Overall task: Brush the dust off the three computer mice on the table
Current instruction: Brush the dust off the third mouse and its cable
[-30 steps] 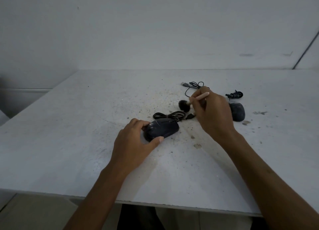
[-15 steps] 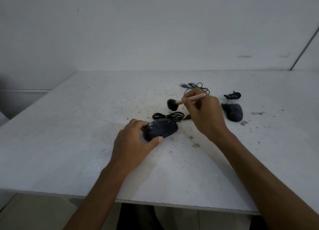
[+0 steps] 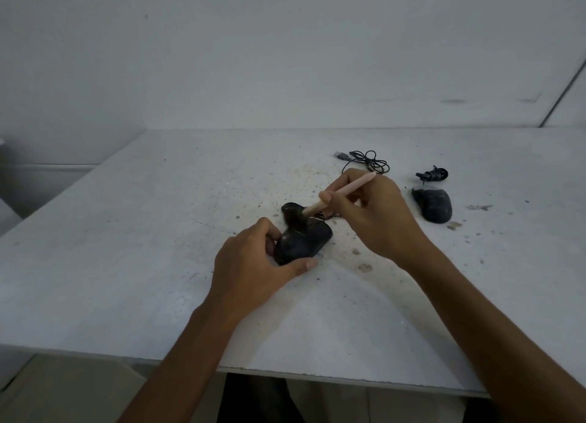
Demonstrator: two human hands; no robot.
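Observation:
A black computer mouse lies at the middle of the grey table. My left hand grips it from the near left side, thumb along its front edge. My right hand holds a brush with a pale pink handle; its dark bristle head presses on the far end of that mouse. A second black mouse rests to the right, with a bundled cable behind it. My right hand hides the third mouse; only its loose cable shows.
Dust, grit and small stains are scattered over the table around the mice. A plain wall stands right behind the table. The table's near edge runs just below my forearms, and its left edge slants off toward the wall.
My right hand has swung the brush left and down, from the air above the coiled cable onto the mouse held by my left hand. The left hand has stayed put.

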